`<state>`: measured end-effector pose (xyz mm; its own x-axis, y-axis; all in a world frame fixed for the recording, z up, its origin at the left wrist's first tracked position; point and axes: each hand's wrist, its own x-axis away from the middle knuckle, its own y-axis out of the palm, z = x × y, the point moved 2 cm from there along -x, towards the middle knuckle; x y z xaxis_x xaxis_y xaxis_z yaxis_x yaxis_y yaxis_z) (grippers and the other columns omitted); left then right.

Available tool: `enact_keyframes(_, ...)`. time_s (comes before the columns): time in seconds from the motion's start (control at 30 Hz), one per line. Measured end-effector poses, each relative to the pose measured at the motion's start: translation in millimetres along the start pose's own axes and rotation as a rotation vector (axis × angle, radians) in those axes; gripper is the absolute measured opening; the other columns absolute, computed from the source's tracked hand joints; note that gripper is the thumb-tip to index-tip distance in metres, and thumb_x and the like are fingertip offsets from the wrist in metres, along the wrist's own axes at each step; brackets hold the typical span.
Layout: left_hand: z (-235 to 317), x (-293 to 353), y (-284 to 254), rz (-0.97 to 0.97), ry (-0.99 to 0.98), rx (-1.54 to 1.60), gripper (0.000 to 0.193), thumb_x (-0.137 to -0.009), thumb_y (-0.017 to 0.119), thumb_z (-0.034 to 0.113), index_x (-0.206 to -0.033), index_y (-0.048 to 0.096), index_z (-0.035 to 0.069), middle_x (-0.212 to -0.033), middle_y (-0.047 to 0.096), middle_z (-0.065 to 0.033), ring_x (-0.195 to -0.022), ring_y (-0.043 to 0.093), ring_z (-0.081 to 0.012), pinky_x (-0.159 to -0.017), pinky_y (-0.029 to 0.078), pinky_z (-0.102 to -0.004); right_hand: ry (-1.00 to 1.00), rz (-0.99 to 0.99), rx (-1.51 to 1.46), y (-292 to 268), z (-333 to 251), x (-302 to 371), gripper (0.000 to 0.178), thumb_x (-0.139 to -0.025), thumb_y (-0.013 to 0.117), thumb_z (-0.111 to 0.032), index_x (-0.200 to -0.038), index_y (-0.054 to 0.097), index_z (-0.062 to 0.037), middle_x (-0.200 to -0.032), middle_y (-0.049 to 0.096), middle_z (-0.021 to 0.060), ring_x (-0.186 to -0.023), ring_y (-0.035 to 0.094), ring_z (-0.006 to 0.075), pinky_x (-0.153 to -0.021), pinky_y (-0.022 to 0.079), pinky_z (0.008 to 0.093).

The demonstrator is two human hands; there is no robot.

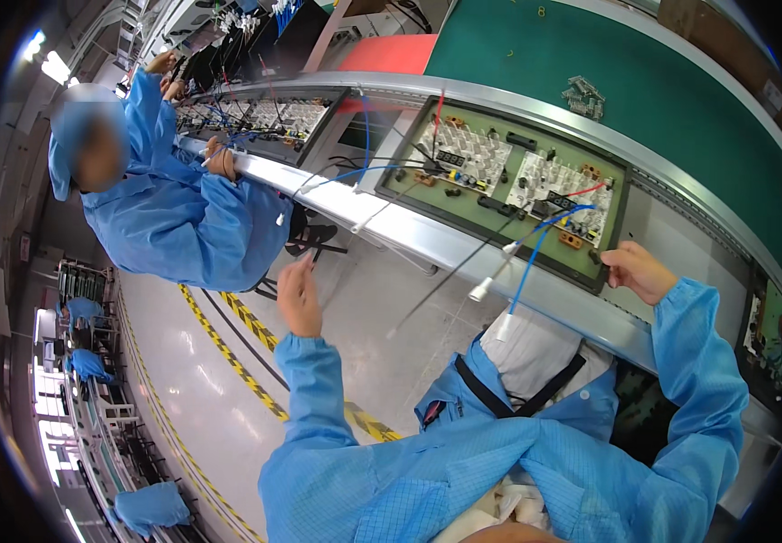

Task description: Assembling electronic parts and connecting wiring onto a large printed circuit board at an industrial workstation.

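My right hand (637,270) is at the near right corner of a green carrier tray (492,188) with a dark frame. Its thumb and fingertips are pinched together by the rim; whatever they hold is hidden. In the tray lie two white circuit boards, a left one (472,149) with a small black display and a right one (535,172). Blue, black and red wires run from them. White connectors (479,290) dangle over the near rail. My left hand (300,297) is raised above the floor, left of the tray, fingers loosely bent and nothing visible in them.
A metal conveyor rail (355,201) runs along the front. Behind it, a green mat (649,127) bears a small pile of metal parts (583,97). To the left a co-worker in blue (183,213) works at more boards (273,118). Another tray (769,330) stands at the right.
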<state>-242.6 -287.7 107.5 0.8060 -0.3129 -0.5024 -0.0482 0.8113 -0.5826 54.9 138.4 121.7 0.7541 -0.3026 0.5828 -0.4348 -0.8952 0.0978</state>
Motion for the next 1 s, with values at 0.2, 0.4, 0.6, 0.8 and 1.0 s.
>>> enact_keyframes(0.2, 95, -53, 55, -0.086, 0.135, 0.020, 0.024, -0.086, 0.063, 0.009, -0.109, 0.065, 0.002, -0.083, 0.058, -0.0062, -0.068, 0.053, -0.0196, -0.061, 0.044, -0.0295, 0.004, 0.054, -0.022, -36, 13, 29, 0.021, -0.086, 0.063, -0.020, -0.096, 0.051, -0.0056, -0.081, 0.056, 0.0051, -0.062, 0.053, 0.0141, -0.058, 0.045, 0.0285)
enact_keyframes(0.4, 143, -42, 86, -0.255, 0.134, -0.033, 0.016, -0.081, 0.068, 0.016, -0.092, 0.067, 0.004, -0.063, 0.058, -0.0087, -0.053, 0.052, -0.0169, -0.051, 0.041, -0.0296, 0.032, 0.041, -0.028, -59, 33, 66, 0.024, -0.085, 0.065, -0.020, -0.094, 0.051, -0.0031, -0.080, 0.056, 0.0053, -0.063, 0.054, 0.0140, -0.061, 0.047, 0.0286)
enact_keyframes(0.6, 160, -49, 97, -0.350, 0.106, 0.223, 0.015, -0.087, 0.065, 0.012, -0.091, 0.062, -0.002, -0.063, 0.056, -0.0003, -0.057, 0.048, -0.0050, -0.051, 0.035, -0.0217, -0.046, 0.007, 0.046, -65, 20, 54, 0.023, -0.088, 0.061, -0.021, -0.100, 0.054, -0.0031, -0.082, 0.056, 0.0037, -0.066, 0.053, 0.0116, -0.061, 0.045, 0.0270)
enact_keyframes(0.8, 182, -40, 112, -0.660, -0.244, 0.637, 0.013, -0.093, 0.058, 0.014, -0.095, 0.054, 0.001, -0.066, 0.054, 0.0019, -0.057, 0.046, -0.0035, -0.052, 0.035, -0.0186, -0.061, -0.012, 0.057, -74, 23, 48, 0.025, -0.090, 0.058, -0.024, -0.103, 0.053, -0.0035, -0.082, 0.056, 0.0028, -0.065, 0.051, 0.0108, -0.060, 0.043, 0.0258)
enact_keyframes(1.0, 175, -47, 113, -0.506, -0.057, 0.417, 0.014, -0.091, 0.060, 0.015, -0.089, 0.057, 0.002, -0.063, 0.052, 0.0015, -0.055, 0.043, -0.0039, -0.050, 0.033, -0.0203, -0.054, -0.027, 0.096, -77, 20, 47, 0.026, -0.090, 0.059, -0.025, -0.103, 0.053, -0.0032, -0.083, 0.056, 0.0031, -0.066, 0.051, 0.0111, -0.061, 0.043, 0.0257)
